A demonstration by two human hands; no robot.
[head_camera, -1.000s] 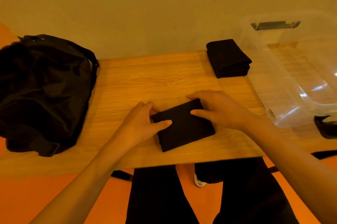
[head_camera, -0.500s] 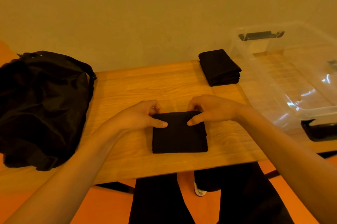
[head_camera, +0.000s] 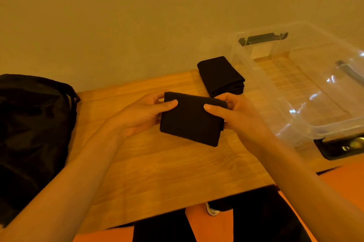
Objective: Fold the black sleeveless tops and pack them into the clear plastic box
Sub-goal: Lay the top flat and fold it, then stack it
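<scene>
The folded black top (head_camera: 192, 118) is gripped at its two sides by the left hand (head_camera: 141, 115) and the right hand (head_camera: 239, 117), apparently lifted above the desk (head_camera: 177, 171).

Both hands, left hand (head_camera: 141, 115) and right hand (head_camera: 238, 117), pinch a folded black top (head_camera: 192, 119) above the wooden table (head_camera: 167, 173); clear plastic box (head_camera: 307, 92) sits right.

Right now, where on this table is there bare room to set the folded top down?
Bare wood lies on the table near its front edge, under the held folded top, between both hands. Another patch sits toward the wall, between the black bag and the folded stack. The right side is crowded by the clear plastic box.
</scene>
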